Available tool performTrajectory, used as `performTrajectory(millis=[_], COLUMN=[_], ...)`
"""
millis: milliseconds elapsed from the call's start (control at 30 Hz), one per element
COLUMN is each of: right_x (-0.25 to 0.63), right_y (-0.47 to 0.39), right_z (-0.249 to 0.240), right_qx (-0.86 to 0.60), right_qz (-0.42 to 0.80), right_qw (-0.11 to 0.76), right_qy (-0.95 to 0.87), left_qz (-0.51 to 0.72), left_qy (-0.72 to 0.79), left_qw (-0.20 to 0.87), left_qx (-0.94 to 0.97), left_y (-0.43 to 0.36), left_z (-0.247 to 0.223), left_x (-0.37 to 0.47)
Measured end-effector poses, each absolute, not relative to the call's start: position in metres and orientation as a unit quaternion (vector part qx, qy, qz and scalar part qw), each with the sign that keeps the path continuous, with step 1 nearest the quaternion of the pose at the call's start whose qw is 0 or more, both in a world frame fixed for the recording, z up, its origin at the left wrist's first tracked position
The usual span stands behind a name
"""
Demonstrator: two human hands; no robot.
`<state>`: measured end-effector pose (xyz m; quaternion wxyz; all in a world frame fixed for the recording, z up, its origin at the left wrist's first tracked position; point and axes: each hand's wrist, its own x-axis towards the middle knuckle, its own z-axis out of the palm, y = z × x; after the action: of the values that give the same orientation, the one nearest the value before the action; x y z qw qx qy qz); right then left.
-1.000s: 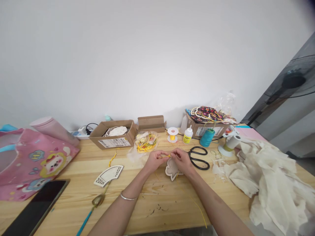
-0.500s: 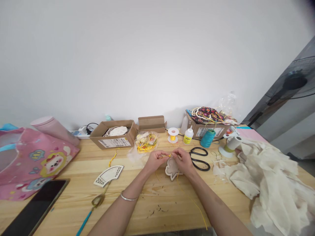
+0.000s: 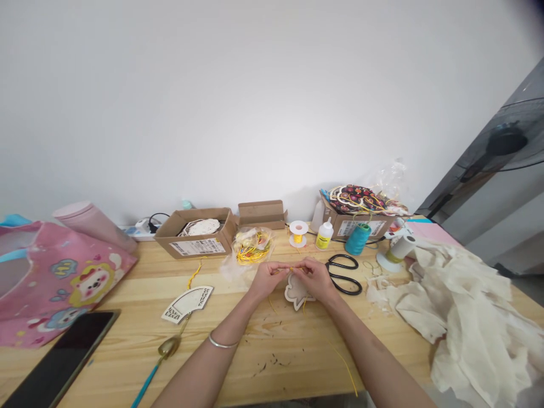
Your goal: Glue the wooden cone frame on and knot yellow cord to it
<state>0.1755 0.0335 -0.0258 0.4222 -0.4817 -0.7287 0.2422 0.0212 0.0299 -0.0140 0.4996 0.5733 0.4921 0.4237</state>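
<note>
My left hand (image 3: 268, 279) and my right hand (image 3: 313, 277) meet at their fingertips, both pinching a thin yellow cord (image 3: 349, 374) above the table. Below the fingers, beside my right hand, is a pale wooden piece (image 3: 296, 293) with a wavy outline. Loose cord lengths trail down past it toward the table's front edge. Black-handled scissors (image 3: 346, 285) lie just right of my right hand, their blades hidden behind it. A bag of yellow cords (image 3: 254, 249) lies beyond my left hand.
Along the wall stand a cardboard box (image 3: 195, 249), a cord spool (image 3: 298, 233), a glue bottle (image 3: 324, 234) and a teal thread cone (image 3: 357, 239). Cream cloth (image 3: 471, 317) lies right; a fan-shaped piece (image 3: 187, 304), spoon (image 3: 169, 347), phone (image 3: 63, 362) and pink bag (image 3: 46, 283) lie left.
My fingertips have come closer together over the cord, and the small bit of yellow cord between them is now mostly covered. The trailing cord beside the wooden piece has shifted slightly left.
</note>
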Motion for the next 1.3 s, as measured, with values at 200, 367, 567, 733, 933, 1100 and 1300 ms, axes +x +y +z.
performTrajectory(millis=[200, 367, 567, 733, 933, 1100, 1300], right_x=[0.175, 0.174, 0.173, 0.173, 0.173, 0.174, 0.174], right_y=[0.034, 0.035, 0.036, 0.037, 0.037, 0.036, 0.036], right_z=[-0.027, -0.029, -0.03, -0.034, -0.036, -0.033, -0.032], right_qx=[-0.475, -0.48, -0.493, -0.494, -0.493, -0.487, -0.491], right_qz=[0.219, 0.244, 0.294, 0.3, 0.31, 0.291, 0.276], right_qw=[0.438, 0.459, 0.44, 0.431, 0.43, 0.443, 0.463], right_qy=[-0.732, -0.707, -0.691, -0.693, -0.69, -0.694, -0.684], left_qz=[0.405, 0.411, 0.433, 0.394, 0.401, 0.396, 0.388], left_qy=[0.506, 0.518, 0.482, 0.517, 0.515, 0.506, 0.511], left_qw=[0.492, 0.469, 0.465, 0.45, 0.445, 0.453, 0.466], left_qx=[0.581, 0.586, 0.604, 0.612, 0.613, 0.617, 0.61], left_y=[0.029, 0.031, 0.032, 0.032, 0.031, 0.031, 0.03], left_z=[-0.014, -0.02, -0.021, -0.022, -0.023, -0.02, -0.016], left_x=[0.024, 0.023, 0.021, 0.023, 0.025, 0.024, 0.026])
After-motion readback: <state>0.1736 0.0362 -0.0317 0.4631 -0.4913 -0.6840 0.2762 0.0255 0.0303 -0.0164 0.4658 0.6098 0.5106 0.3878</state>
